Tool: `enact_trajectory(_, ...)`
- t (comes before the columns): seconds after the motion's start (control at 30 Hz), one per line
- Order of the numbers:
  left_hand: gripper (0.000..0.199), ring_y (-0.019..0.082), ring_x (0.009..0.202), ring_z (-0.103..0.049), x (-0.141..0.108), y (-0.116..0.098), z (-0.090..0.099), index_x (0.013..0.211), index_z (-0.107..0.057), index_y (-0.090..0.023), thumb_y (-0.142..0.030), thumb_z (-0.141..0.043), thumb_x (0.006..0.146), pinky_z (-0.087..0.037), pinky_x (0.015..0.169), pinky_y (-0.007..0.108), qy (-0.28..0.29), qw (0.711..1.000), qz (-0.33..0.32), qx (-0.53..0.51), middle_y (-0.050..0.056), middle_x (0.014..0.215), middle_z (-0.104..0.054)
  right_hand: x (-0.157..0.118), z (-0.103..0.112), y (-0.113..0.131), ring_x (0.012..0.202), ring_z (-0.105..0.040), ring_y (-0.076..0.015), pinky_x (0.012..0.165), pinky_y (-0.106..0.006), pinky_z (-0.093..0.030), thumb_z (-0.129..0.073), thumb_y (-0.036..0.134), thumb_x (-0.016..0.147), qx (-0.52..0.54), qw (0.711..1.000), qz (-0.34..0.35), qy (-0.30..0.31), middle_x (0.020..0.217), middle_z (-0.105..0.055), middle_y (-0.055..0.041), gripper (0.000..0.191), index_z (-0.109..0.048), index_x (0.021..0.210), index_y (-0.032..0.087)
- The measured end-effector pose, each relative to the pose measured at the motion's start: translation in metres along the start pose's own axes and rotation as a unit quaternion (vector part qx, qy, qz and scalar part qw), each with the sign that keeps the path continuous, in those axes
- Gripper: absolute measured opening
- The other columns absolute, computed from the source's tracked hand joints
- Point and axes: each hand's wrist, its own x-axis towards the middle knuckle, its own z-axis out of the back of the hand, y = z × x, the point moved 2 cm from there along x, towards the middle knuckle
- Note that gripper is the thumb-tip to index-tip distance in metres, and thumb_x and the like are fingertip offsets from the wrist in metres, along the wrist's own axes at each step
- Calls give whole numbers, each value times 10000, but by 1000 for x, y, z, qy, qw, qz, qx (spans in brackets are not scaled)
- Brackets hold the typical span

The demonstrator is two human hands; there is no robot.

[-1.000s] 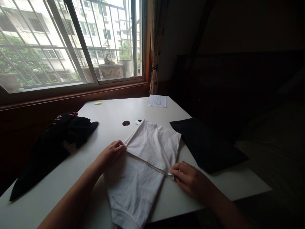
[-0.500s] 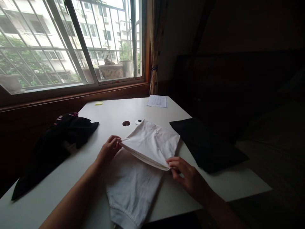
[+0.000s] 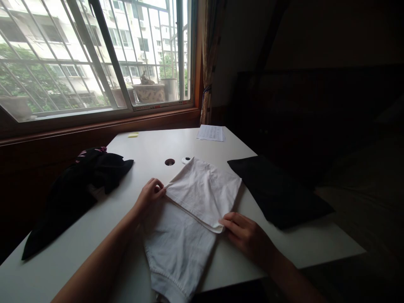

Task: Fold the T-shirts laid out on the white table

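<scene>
A white garment lies partly folded on the desk, its far part doubled over the near part. Toward me, a wide stitched band finishes its near end. At the left corner of the folded-over edge, my left hand is closed with its fingertips on the cloth. My right hand pinches the right corner of that same edge between thumb and fingers. Between the two hands the edge runs fairly straight and lies low against the layer beneath. Whether the garment is a top or trousers, I cannot tell.
The white desk stands below a barred window. Rumpled black clothing is at left, a folded dark garment at right. Papers, a yellow note and a cable hole are farther back.
The folded-over edge has come down flat onto the lower layer; before, it was lifted and gaping. Both hands keep their corners. The view has shifted slightly.
</scene>
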Motion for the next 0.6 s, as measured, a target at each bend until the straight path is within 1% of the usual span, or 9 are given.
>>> enact_trajectory(0.07,175,160,721,-641,1,0,0,824,-605,-215,-377,-672,831,-500,663,274,-3,999,30,-34,6,862,-615,1,2,1,989,-713,-213,856,-345,-620,-528,66,949,21,999,-18,-28,1114,-700,-91,345,-638,1236,221)
enact_trajectory(0.17,193,162,721,-647,1,-2,4,877,-601,-212,-386,-666,827,-499,667,278,-19,994,68,-88,4,869,-639,5,4,6,1139,-675,-223,961,-369,-588,-520,104,978,79,994,-57,-50,1221,-683,-91,313,-612,1242,246)
enact_trajectory(0.27,212,164,749,-649,1,-4,8,946,-607,-207,-379,-655,831,-500,704,287,-61,986,82,-135,4,865,-657,11,-1,13,1251,-618,-230,1046,-407,-539,-495,123,992,150,983,-92,-54,1320,-650,-91,284,-572,1230,257)
enact_trajectory(0.33,222,165,749,-647,1,-4,11,973,-604,-204,-374,-644,835,-501,710,290,-78,981,82,-159,-1,844,-658,14,-7,19,1273,-599,-229,1063,-419,-522,-476,121,992,185,976,-104,-48,1341,-636,-92,289,-541,1236,261)
enact_trajectory(0.4,219,165,745,-645,-1,-3,12,970,-607,-202,-371,-637,834,-506,703,290,-84,980,77,-161,2,851,-656,16,-13,24,1194,-634,-219,999,-389,-554,-473,102,971,194,974,-111,-35,1292,-640,-91,323,-527,1246,263)
enact_trajectory(0.47,203,164,761,-646,-2,-1,14,953,-625,-201,-361,-635,829,-516,712,294,-85,985,68,-134,13,900,-649,18,-18,28,1012,-671,-196,871,-338,-586,-508,69,915,176,978,-112,-5,1181,-645,-79,395,-527,1264,254)
enact_trajectory(0.5,193,163,772,-646,-3,0,15,944,-637,-200,-353,-636,825,-523,720,298,-84,988,63,-114,20,935,-641,18,-18,30,931,-665,-187,819,-325,-585,-542,60,880,161,981,-109,15,1114,-641,-66,418,-540,1255,246)
enact_trajectory(0.53,183,163,782,-647,-3,1,15,935,-650,-201,-343,-638,820,-531,724,302,-81,991,58,-94,27,969,-631,18,-18,31,878,-647,-184,791,-324,-576,-581,60,852,144,983,-105,35,1047,-634,-52,408,-566,1218,239)
enact_trajectory(0.6,172,164,788,-650,-3,4,15,931,-667,-202,-323,-638,812,-547,713,307,-70,994,55,-68,38,1026,-609,19,-15,34,848,-611,-196,790,-346,-553,-666,98,823,118,987,-89,61,932,-616,-28,278,-619,1063,231)
